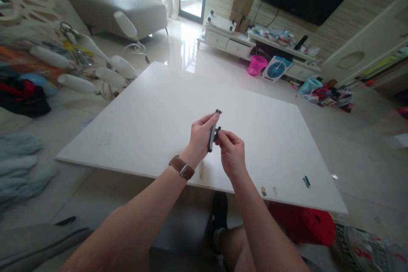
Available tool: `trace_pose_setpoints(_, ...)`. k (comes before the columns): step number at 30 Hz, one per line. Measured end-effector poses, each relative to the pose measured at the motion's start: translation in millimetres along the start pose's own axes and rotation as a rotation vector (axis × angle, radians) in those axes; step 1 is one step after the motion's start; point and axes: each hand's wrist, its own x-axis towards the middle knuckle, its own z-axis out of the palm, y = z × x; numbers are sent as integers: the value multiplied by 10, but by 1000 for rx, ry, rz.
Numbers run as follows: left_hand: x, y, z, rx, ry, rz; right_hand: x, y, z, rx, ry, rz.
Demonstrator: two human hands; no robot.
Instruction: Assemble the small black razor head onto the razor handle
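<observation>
My left hand (201, 134) is closed around a slim black-and-silver object (211, 138), held upright on edge above the white table (153, 106). Its kind is unclear from this angle. Small dark bits (218, 111) stick out at the top beside my left thumb. In a pinch, my right hand (233, 151) holds a small dark green piece (217, 132) right against the side of the slim object. Whether the two pieces are joined I cannot tell. A brown watch strap (181, 167) circles my left wrist.
Near the table's front right lie a small dark green item (306, 181), a yellowish piece (263, 191) and a pale clear piece (275, 191). Below that edge is a red stool-like object (306, 223). A lamp with white shades (110, 77) stands off the left edge.
</observation>
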Motion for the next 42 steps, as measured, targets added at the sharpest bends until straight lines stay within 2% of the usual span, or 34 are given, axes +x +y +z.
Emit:
trace_pose_setpoints(6,18,-25,4,7,-12,15,11,-42,29,112,12,46)
trace_pose_setpoints(16,-26,-1,14,20,-22,24,4,-36,20,60,33,27)
trace_pose_setpoints(21,-17,-10,8,15,-51,4,10,-40,-12,14,102,-41)
trace_pose_setpoints(27,22,-24,-9,-2,-5,15,-10,-62,-16,-56,18,-75)
trace_pose_setpoints(33,-19,3,14,-11,-65,-37,14,-81,-40,-30,78,-118)
trace_pose_setpoints(42,-5,-29,-13,-14,-30,-52,-24,-53,-32,-7,1,-1)
